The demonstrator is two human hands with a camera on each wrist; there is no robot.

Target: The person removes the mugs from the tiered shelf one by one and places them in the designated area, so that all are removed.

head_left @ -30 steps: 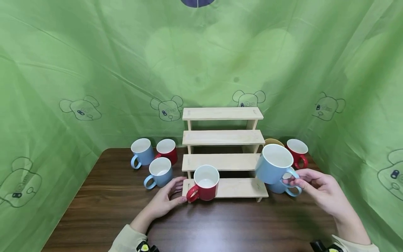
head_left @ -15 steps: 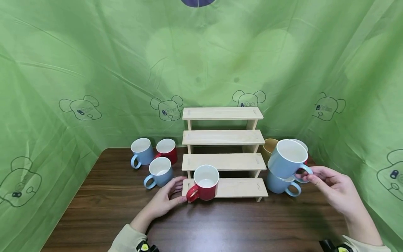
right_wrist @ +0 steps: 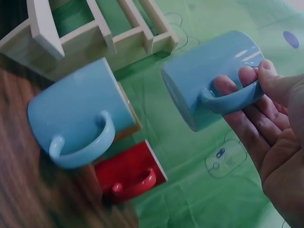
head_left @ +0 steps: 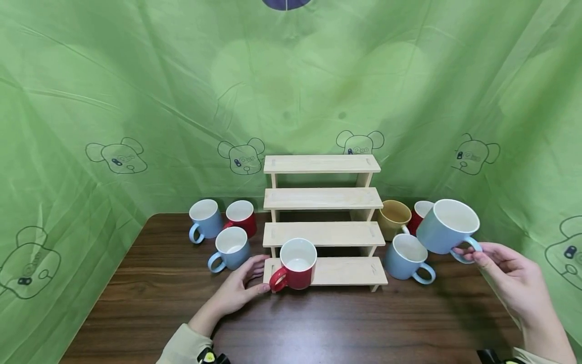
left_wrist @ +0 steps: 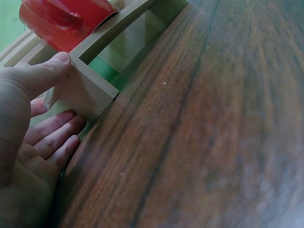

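A light-blue mug (head_left: 447,227) is held up off the table at the right by my right hand (head_left: 514,273), whose fingers and thumb pinch its handle. In the right wrist view the fingers pass through that handle (right_wrist: 232,100). My left hand (head_left: 236,288) holds the left end of the lowest step of a wooden stepped rack (head_left: 350,271), thumb on the board's edge and fingers at its side, as the left wrist view shows. A red mug (head_left: 298,268) stands upright on that step, its handle close to my left thumb.
Right of the rack stand a light-blue mug (head_left: 404,260), a yellow mug (head_left: 393,217) and a partly hidden red mug (head_left: 416,215). To the left are two light-blue mugs (head_left: 233,250) and a red mug (head_left: 245,222). A green cloth (head_left: 291,91) hangs behind the table (head_left: 309,328).
My right hand has carried the light-blue mug to the right, away from the rack, uncovering the yellow mug and the light-blue mug below. My left hand and the red mug on the step have stayed put.
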